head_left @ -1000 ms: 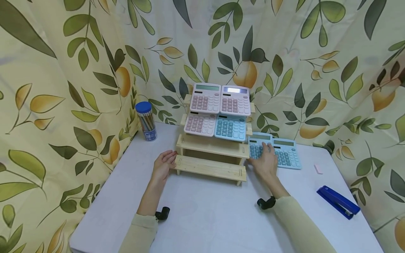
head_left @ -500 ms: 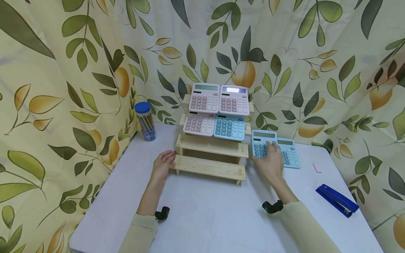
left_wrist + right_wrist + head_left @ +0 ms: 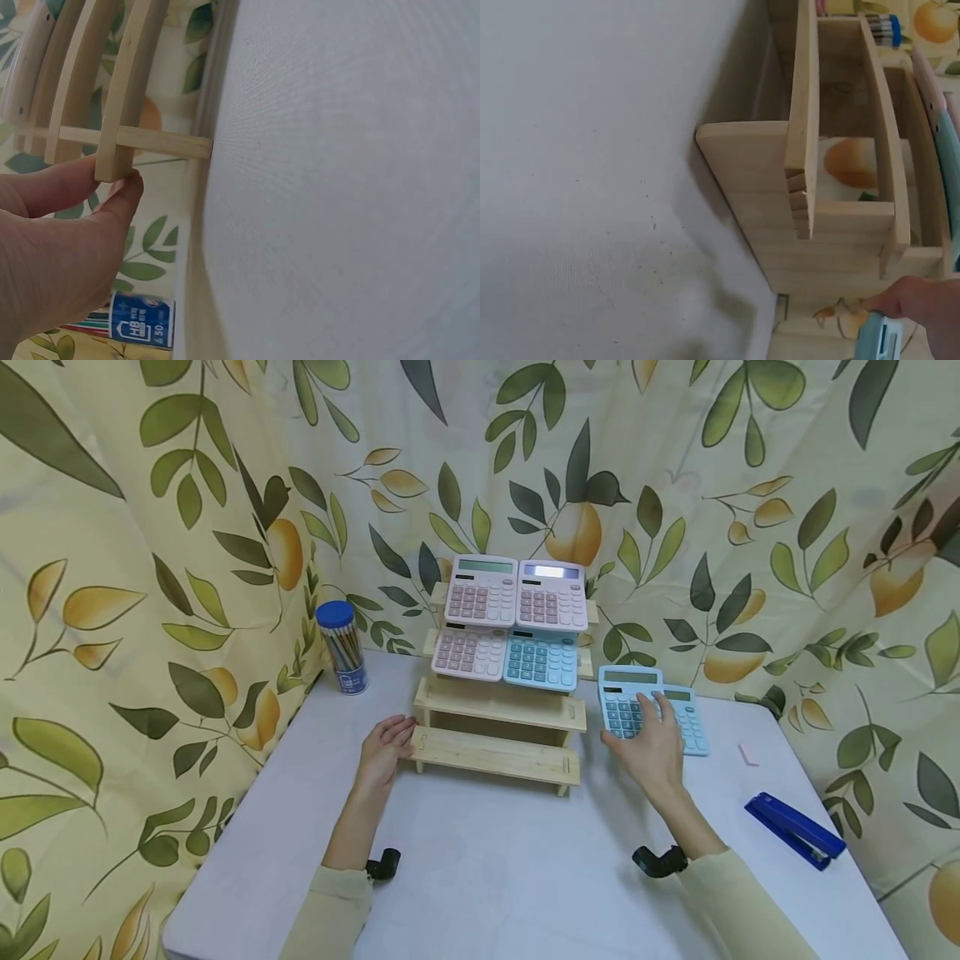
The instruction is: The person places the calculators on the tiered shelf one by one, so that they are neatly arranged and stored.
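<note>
Since a second ago, the right hand (image 3: 656,747) and the blue calculator (image 3: 622,697) it holds have shifted rightward, away from the wooden rack (image 3: 495,756), so this calculator overlaps more of the second blue calculator (image 3: 692,722) just beyond that hand's right side. Its thumb and fingers grip the calculator. The left hand (image 3: 384,750) pinches the left end of the rack's lowest shelf between thumb and fingers. Beyond and between the hands, the upper tiers bear three pink calculators (image 3: 480,592) and a light-blue one (image 3: 542,660); any markings are too small to read. Beyond the left hand, the pencil canister (image 3: 342,647) has a blue label (image 3: 142,321) reading "HB" and "50". Right of the right hand lies a blue stapler (image 3: 795,831).
</note>
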`<control>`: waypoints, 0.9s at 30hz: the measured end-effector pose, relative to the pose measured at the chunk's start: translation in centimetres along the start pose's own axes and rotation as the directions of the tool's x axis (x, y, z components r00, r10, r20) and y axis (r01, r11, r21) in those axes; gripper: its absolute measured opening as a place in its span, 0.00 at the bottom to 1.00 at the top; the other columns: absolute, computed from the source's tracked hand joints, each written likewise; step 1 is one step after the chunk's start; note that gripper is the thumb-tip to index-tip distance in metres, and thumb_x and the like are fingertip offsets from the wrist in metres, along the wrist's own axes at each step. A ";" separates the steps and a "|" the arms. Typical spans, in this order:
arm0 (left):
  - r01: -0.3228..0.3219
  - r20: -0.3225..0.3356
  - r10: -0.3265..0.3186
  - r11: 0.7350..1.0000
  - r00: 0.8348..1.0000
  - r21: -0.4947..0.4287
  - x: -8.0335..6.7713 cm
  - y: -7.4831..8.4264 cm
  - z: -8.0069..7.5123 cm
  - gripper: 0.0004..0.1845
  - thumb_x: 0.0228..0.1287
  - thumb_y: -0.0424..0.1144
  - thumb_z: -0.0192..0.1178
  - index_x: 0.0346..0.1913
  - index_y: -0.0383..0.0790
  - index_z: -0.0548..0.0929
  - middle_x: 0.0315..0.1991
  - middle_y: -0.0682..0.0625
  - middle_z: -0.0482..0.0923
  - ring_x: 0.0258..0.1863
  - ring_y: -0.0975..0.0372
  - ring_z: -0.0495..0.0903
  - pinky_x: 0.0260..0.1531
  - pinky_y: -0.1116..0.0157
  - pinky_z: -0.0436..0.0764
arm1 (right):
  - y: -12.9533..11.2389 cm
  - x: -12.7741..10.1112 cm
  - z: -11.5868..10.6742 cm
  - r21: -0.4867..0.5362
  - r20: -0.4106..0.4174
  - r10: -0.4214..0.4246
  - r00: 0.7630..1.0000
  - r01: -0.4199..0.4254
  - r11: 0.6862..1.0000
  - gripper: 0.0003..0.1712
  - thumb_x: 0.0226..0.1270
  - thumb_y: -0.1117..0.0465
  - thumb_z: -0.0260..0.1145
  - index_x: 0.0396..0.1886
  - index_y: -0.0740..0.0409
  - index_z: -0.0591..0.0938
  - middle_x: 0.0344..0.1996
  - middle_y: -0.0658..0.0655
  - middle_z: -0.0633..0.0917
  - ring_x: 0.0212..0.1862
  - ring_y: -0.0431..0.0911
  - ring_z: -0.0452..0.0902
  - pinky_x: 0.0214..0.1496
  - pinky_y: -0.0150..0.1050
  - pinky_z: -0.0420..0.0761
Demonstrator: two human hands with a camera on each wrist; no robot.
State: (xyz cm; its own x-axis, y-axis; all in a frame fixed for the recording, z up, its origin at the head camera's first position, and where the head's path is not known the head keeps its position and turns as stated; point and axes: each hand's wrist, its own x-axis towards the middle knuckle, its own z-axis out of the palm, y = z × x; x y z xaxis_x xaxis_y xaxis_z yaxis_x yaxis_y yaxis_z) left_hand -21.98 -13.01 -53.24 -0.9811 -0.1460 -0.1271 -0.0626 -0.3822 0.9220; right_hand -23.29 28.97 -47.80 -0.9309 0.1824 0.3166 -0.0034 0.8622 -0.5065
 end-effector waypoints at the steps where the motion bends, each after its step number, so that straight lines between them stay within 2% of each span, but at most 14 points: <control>1: 0.001 0.000 -0.001 1.000 1.000 0.000 0.0 0.0 0.0 0.37 0.56 0.06 0.46 0.72 0.19 0.60 0.71 0.25 0.66 0.74 0.40 0.67 0.73 0.54 0.71 | -0.1 -0.1 -0.1 -0.003 0.002 -0.002 1.000 0.002 1.000 0.54 0.55 0.51 0.80 0.77 0.66 0.67 0.79 0.72 0.58 0.72 0.77 0.61 0.70 0.77 0.65; 7: 0.003 0.003 -0.003 1.000 1.000 -0.003 0.0 -0.1 -0.1 0.37 0.56 0.05 0.46 0.72 0.19 0.60 0.72 0.24 0.66 0.74 0.40 0.67 0.73 0.54 0.71 | -0.7 -0.9 -1.0 -0.011 -0.003 -0.019 1.000 0.019 1.000 0.53 0.55 0.52 0.80 0.77 0.66 0.67 0.79 0.72 0.58 0.74 0.77 0.58 0.70 0.79 0.63; 17: 0.001 -0.005 -0.001 1.000 1.000 -0.013 0.1 -0.2 -0.1 0.37 0.56 0.05 0.46 0.72 0.19 0.61 0.71 0.24 0.67 0.74 0.40 0.68 0.72 0.55 0.72 | -1.6 -2.1 -2.5 -0.010 -0.027 -0.056 0.998 0.056 0.998 0.52 0.55 0.52 0.81 0.76 0.67 0.69 0.78 0.73 0.61 0.71 0.78 0.63 0.64 0.80 0.69; 27: 0.004 0.000 -0.004 1.000 1.000 -0.016 0.0 0.0 0.0 0.38 0.55 0.05 0.45 0.72 0.19 0.60 0.71 0.24 0.66 0.74 0.41 0.68 0.72 0.54 0.71 | -2.3 -3.5 -3.8 -0.004 -0.020 -0.073 0.997 0.073 0.997 0.53 0.54 0.53 0.81 0.76 0.67 0.69 0.77 0.72 0.62 0.72 0.77 0.63 0.65 0.80 0.68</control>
State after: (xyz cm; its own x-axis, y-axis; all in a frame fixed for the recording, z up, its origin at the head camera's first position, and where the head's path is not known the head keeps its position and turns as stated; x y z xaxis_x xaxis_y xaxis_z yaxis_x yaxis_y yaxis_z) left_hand -22.01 -13.03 -53.29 -0.9808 -0.1446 -0.1307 -0.0634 -0.3975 0.9154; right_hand -18.67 28.10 -44.72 -0.9206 0.1284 0.3689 -0.0700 0.8749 -0.4793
